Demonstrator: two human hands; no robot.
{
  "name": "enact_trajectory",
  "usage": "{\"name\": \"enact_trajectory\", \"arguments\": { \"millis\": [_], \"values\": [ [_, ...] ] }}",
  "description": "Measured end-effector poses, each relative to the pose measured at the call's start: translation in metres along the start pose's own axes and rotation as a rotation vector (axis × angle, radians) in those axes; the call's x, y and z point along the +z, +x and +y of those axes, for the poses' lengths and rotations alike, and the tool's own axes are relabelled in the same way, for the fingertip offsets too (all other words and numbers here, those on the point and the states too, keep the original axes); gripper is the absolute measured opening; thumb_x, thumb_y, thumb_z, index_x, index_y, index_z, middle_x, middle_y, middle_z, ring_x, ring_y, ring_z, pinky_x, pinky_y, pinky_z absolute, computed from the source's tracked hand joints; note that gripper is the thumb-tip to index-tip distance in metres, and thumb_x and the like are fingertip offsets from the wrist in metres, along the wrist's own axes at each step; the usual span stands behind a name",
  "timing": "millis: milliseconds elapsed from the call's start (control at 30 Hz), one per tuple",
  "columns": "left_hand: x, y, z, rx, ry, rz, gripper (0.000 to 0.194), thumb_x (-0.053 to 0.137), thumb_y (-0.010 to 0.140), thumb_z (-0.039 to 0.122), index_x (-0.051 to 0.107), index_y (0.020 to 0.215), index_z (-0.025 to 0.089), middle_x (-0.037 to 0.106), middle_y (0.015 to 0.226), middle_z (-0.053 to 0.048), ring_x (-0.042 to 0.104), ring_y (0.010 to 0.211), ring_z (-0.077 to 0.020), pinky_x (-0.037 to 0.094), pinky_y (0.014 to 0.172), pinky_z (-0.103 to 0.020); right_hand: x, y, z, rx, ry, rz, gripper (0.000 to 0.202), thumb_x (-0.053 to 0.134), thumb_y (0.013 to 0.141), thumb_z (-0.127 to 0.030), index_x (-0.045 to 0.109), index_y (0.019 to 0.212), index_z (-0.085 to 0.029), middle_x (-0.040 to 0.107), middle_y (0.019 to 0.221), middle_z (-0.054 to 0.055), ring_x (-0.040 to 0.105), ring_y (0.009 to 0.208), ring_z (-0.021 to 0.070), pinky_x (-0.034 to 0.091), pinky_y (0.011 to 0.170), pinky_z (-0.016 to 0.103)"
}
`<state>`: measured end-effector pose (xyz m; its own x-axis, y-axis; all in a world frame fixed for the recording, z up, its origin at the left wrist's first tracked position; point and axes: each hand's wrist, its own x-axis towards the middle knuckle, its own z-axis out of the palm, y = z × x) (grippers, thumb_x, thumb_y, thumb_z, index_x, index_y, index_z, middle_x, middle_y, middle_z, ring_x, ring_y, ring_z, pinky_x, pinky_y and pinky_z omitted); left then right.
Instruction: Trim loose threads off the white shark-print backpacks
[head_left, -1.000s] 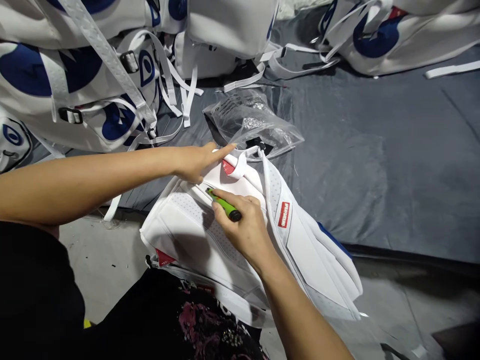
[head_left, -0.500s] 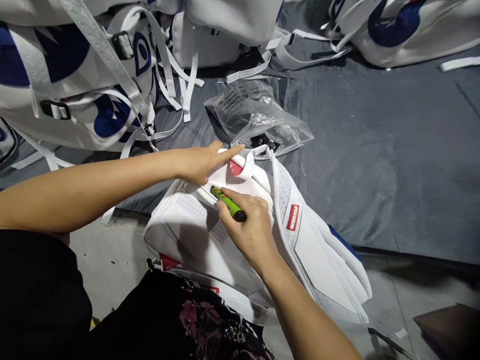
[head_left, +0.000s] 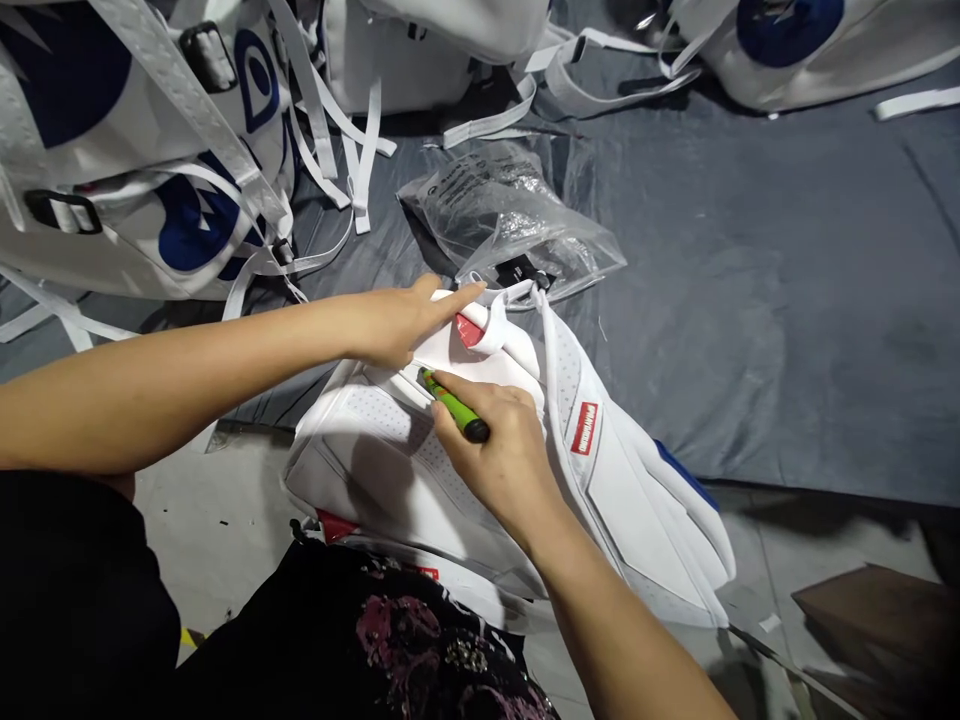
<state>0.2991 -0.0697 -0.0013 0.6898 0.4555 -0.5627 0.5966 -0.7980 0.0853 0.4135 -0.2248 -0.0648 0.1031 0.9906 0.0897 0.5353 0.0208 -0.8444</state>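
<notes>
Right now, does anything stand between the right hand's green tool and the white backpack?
Nothing visible does. The right hand holds the green tool over the white backpack; the left hand lies beside the tool's tip; the clear plastic bag lies beyond both.

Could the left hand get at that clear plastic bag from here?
Probably yes: the left hand rests on the white backpack, close to the plastic bag, and nothing seems to block its way.
</notes>
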Motion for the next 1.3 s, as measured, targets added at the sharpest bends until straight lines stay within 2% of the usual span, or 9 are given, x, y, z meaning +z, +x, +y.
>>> {"name": "enact_trajectory", "arguments": {
  "millis": [333, 467, 567, 733, 867, 967, 1133, 1233, 1300],
  "values": [
    [-0.001, 0.000, 0.001, -0.016, -0.006, -0.008, 0.109, 0.060, 0.080, 0.023, -0.014, 0.159, 0.038, 0.026, 0.159, -0.014, 0.061, 0.111, -0.0250, 0.051, 0.088, -0.033, -0.003, 0.000, 0.002, -0.004, 0.080, -0.034, 0.032, 0.059, 0.089, -0.027, 0.075, 0.116, -0.020, 0.078, 0.107, 0.006, 0.071, 0.096, 0.0258, 0.051, 0.091, 0.047],
    [0.000, 0.001, 0.000, -0.001, -0.009, -0.002, 0.113, 0.063, 0.079, 0.027, -0.018, 0.157, 0.041, 0.027, 0.159, -0.014, 0.062, 0.109, -0.0255, 0.051, 0.087, -0.034, 0.000, 0.003, 0.001, 0.008, 0.076, -0.010, 0.032, 0.059, 0.088, -0.026, 0.075, 0.116, -0.021, 0.079, 0.103, 0.006, 0.071, 0.090, 0.0246, 0.052, 0.086, 0.044],
    [0.002, 0.002, -0.001, 0.003, 0.006, 0.010, 0.115, 0.066, 0.078, 0.033, -0.017, 0.157, 0.040, 0.031, 0.155, -0.014, 0.063, 0.105, -0.0245, 0.052, 0.085, -0.033, 0.000, 0.007, 0.001, 0.003, 0.185, -0.088, 0.032, 0.059, 0.088, -0.025, 0.076, 0.115, -0.023, 0.079, 0.105, 0.004, 0.072, 0.088, 0.0217, 0.055, 0.081, 0.038],
    [0.002, 0.003, -0.001, -0.014, 0.016, 0.009, 0.112, 0.062, 0.078, 0.022, -0.014, 0.158, 0.041, 0.034, 0.153, -0.013, 0.063, 0.104, -0.0235, 0.052, 0.084, -0.032, -0.010, 0.005, 0.002, 0.008, -0.011, -0.061, 0.032, 0.061, 0.087, -0.024, 0.076, 0.116, -0.023, 0.078, 0.105, 0.007, 0.072, 0.096, 0.0274, 0.052, 0.093, 0.049],
    [0.000, 0.002, 0.000, -0.010, -0.026, 0.001, 0.108, 0.060, 0.079, 0.018, -0.010, 0.159, 0.038, 0.028, 0.157, -0.015, 0.060, 0.118, -0.0269, 0.051, 0.092, -0.035, -0.010, 0.003, 0.002, 0.006, 0.058, -0.077, 0.033, 0.060, 0.087, -0.023, 0.076, 0.116, -0.022, 0.078, 0.106, 0.007, 0.072, 0.096, 0.0256, 0.054, 0.090, 0.044],
    [-0.001, 0.001, 0.000, 0.000, -0.030, 0.007, 0.108, 0.060, 0.079, 0.018, -0.009, 0.160, 0.036, 0.025, 0.159, -0.015, 0.057, 0.122, -0.0272, 0.050, 0.094, -0.033, -0.007, 0.005, 0.000, 0.008, -0.034, -0.038, 0.031, 0.061, 0.085, -0.021, 0.077, 0.112, -0.023, 0.079, 0.100, 0.007, 0.073, 0.092, 0.0268, 0.053, 0.090, 0.046],
    [0.000, 0.001, -0.001, 0.008, 0.002, 0.016, 0.108, 0.060, 0.080, 0.024, -0.012, 0.159, 0.039, 0.030, 0.156, -0.013, 0.061, 0.115, -0.0259, 0.052, 0.089, -0.033, -0.004, 0.007, -0.002, -0.004, 0.016, -0.071, 0.031, 0.061, 0.085, -0.019, 0.077, 0.112, -0.024, 0.079, 0.097, 0.006, 0.073, 0.087, 0.0247, 0.054, 0.085, 0.041],
    [0.000, 0.001, -0.001, 0.012, 0.007, 0.009, 0.107, 0.059, 0.079, 0.022, -0.011, 0.159, 0.037, 0.029, 0.156, -0.014, 0.062, 0.113, -0.0256, 0.052, 0.089, -0.032, -0.004, 0.007, -0.002, -0.006, -0.041, -0.043, 0.031, 0.062, 0.084, -0.018, 0.077, 0.110, -0.023, 0.079, 0.096, 0.007, 0.073, 0.090, 0.0264, 0.053, 0.087, 0.043],
    [-0.001, 0.001, -0.001, 0.003, 0.003, -0.001, 0.106, 0.060, 0.080, 0.023, -0.009, 0.160, 0.035, 0.028, 0.156, -0.015, 0.062, 0.112, -0.0267, 0.052, 0.088, -0.033, -0.006, 0.008, -0.002, -0.014, 0.041, -0.091, 0.031, 0.060, 0.087, -0.020, 0.077, 0.113, -0.023, 0.079, 0.098, 0.006, 0.073, 0.089, 0.0240, 0.054, 0.085, 0.039]
  ]
}}
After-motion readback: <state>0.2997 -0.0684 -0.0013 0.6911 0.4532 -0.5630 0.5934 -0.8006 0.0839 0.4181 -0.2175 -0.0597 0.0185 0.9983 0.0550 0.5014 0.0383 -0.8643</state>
